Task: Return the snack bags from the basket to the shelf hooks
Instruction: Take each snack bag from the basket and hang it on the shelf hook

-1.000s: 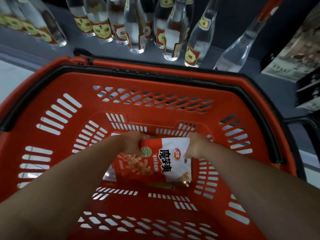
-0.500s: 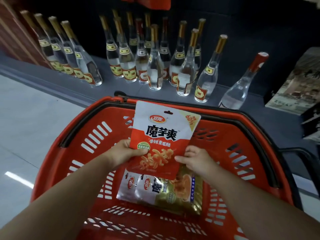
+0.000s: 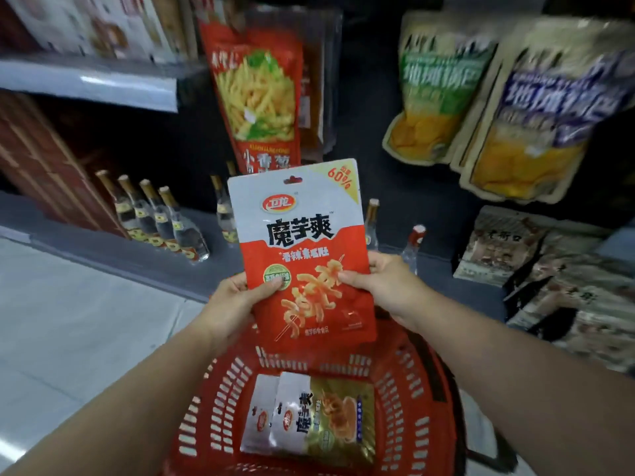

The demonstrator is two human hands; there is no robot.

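A red and white snack bag (image 3: 302,249) stands upright in front of me, above the red basket (image 3: 422,420). My left hand (image 3: 237,297) pinches its lower left edge with thumb on the front. My right hand (image 3: 381,283) pinches its right edge the same way. A hang hole shows at the bag's top. On the basket floor lie a gold and white snack bag (image 3: 330,420) and another white-topped bag (image 3: 261,417) partly under it. No hooks are plainly visible.
A red bag of fries-like sticks (image 3: 261,97) hangs above the held bag. Chip bags (image 3: 443,87) hang at the upper right. Glass bottles (image 3: 161,218) stand on the low grey shelf (image 3: 103,249). Dark packets (image 3: 515,249) lie at right. Pale floor lies at left.
Both hands lifted the red and white bag out of the basket and raised it upright. My view tilted up from the basket to the hanging bags.
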